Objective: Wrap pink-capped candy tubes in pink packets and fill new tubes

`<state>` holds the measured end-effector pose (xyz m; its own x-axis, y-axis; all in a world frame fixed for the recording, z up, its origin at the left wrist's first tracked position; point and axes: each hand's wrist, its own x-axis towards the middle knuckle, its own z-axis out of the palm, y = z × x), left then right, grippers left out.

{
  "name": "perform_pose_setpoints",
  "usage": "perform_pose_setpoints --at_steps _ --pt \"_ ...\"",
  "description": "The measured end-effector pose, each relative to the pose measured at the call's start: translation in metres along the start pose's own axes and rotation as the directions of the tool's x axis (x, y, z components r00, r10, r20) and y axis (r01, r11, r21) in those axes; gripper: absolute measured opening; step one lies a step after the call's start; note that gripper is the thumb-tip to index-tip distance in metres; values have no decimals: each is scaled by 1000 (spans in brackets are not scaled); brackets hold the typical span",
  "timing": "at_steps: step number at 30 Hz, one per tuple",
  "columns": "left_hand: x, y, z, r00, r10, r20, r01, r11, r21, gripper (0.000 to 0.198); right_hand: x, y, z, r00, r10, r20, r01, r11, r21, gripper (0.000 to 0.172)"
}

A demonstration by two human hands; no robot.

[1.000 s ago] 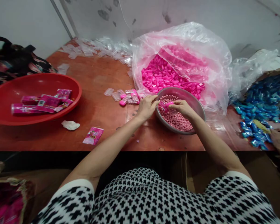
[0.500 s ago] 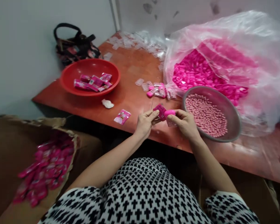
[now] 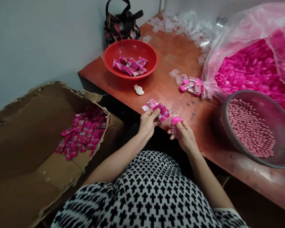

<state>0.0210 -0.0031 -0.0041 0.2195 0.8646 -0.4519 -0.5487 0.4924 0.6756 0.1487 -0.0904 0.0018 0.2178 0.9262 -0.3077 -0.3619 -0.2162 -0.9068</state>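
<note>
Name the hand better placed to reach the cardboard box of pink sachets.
Left, probably: the left hand holds pink printed sachets and sits closer to the cardboard box. The right hand is further off, gripping a pink-capped clear container of beads.

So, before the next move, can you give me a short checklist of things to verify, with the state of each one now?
1. Right hand grip on the clear plastic container: ok, the fingers wrap around it.
2. Pink cap on the container: cannot tell if it is tight, though it sits on top.
3. Pink beads inside the container: ok, they are visible through the wall.
4. Left hand on the pink sachet: ok, it is pinched between fingers and thumb.
5. Second sachet beside it: cannot tell if it is held or lying on the table.
</note>
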Motion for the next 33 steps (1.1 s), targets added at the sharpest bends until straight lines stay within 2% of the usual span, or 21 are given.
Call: perform_pose_setpoints --at_steps 7,22,27,33 --pt "-2 -2 -2 1000 -29 -4 29 994 -106 39 -12 0 17 992 -119 -35 105 955 -278 32" --pt "-1 -10 1 998 -64 19 66 980 -187 39 -1 8 18 992 -113 -52 94 953 -287 33" --pt "1 -12 3 996 -36 85 47 990 -133 38 3 9 14 997 -68 -25 60 969 -240 33" --pt "0 -13 5 974 -24 226 26 1000 -6 38 8 9 8 993 -100 -69 80 967 -242 33"
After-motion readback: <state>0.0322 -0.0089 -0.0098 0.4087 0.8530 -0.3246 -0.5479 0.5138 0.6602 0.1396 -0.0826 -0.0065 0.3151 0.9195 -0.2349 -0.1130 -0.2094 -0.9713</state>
